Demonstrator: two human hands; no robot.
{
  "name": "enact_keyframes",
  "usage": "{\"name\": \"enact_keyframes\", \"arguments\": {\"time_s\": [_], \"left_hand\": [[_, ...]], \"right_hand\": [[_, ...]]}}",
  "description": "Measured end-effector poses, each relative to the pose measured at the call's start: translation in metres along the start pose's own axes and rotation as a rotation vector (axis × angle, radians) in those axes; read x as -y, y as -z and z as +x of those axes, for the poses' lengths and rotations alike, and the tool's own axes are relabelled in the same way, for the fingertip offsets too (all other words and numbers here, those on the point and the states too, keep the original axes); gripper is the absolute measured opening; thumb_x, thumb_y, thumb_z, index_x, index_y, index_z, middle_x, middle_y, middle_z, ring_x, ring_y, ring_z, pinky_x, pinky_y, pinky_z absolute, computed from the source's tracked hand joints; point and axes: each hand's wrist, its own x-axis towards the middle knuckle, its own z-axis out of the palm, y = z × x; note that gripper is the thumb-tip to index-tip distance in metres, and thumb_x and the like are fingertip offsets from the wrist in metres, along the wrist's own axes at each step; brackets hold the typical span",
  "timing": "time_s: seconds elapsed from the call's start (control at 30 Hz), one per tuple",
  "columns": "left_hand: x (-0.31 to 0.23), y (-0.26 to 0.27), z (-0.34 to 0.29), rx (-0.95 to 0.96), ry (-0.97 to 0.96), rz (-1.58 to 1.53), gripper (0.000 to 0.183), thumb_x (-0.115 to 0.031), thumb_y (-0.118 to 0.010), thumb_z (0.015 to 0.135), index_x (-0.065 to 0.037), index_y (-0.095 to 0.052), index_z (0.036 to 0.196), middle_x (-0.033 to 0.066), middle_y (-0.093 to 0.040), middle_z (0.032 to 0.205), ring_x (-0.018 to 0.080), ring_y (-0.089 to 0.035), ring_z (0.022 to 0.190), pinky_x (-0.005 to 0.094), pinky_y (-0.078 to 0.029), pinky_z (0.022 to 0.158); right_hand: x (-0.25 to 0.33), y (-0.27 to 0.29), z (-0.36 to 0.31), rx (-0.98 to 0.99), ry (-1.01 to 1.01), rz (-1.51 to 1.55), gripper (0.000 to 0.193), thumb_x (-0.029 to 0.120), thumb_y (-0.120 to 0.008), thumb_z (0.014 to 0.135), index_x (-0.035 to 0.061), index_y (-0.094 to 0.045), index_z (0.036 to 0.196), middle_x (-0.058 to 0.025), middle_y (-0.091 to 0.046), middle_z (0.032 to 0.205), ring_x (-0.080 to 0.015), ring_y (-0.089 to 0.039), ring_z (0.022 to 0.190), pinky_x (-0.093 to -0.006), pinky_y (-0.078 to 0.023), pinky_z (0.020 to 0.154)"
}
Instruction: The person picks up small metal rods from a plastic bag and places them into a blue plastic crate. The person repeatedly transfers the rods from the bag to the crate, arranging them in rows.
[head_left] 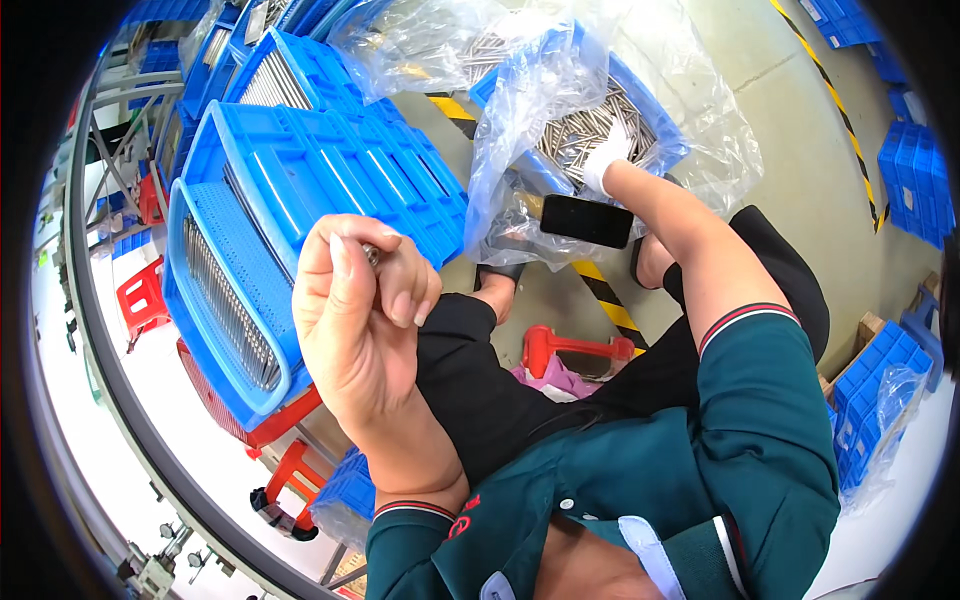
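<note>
My left hand (pixel 365 310) is bare and raised in front of the blue bins on the left. Its fingers are curled closed around a small metal part (pixel 372 254), of which only a shiny end shows. Farther off, my right hand (pixel 606 157) wears a white glove and reaches into a blue bin (pixel 655 118) lined with clear plastic. It rests on a heap of loose metal pins (pixel 575 137); its fingers are too indistinct to tell whether they grip any. A black phone (pixel 586 221) lies at the bin's near side.
Stacked blue bins (pixel 350 160) stand at the left, the front one holding a light-blue perforated basket (pixel 270 375) with rows of metal pins. A clear plastic sheet (pixel 715 110) spreads around the far bin. A red stool (pixel 540 350) is between my legs. More blue bins (pixel 912 180) stand right.
</note>
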Motion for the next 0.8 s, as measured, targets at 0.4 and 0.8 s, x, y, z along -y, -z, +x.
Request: {"name": "enact_keyframes", "arguments": {"time_s": [0.4, 0.8], "left_hand": [[-0.002, -0.008, -0.003, -0.095, 0.051, -0.035, 0.021, -0.02, -0.049, 0.097, 0.0, -0.054, 0.095, 0.0001, -0.042, 0.061, 0.0077, -0.038, 0.054, 0.0227, -0.034, 0.05], [0.006, -0.007, 0.0, -0.073, 0.023, -0.149, 0.022, -0.024, -0.056, 0.094, -0.002, -0.056, 0.092, 0.0001, -0.047, 0.061, 0.0089, -0.041, 0.053, 0.0241, -0.036, 0.051]], "right_hand": [[-0.076, 0.016, -0.032, -0.142, -0.105, 0.67, 0.039, 0.034, -0.055, 0.083, 0.0, -0.068, 0.097, -0.021, -0.066, 0.096, -0.0308, -0.064, 0.089, -0.0366, -0.049, 0.079], [-0.039, 0.181, -0.229, -0.39, 0.224, 1.748, 0.021, 0.024, -0.057, 0.09, 0.005, -0.065, 0.087, 0.0056, -0.052, 0.065, -0.0029, -0.04, 0.053, -0.0192, -0.033, 0.047]]}}
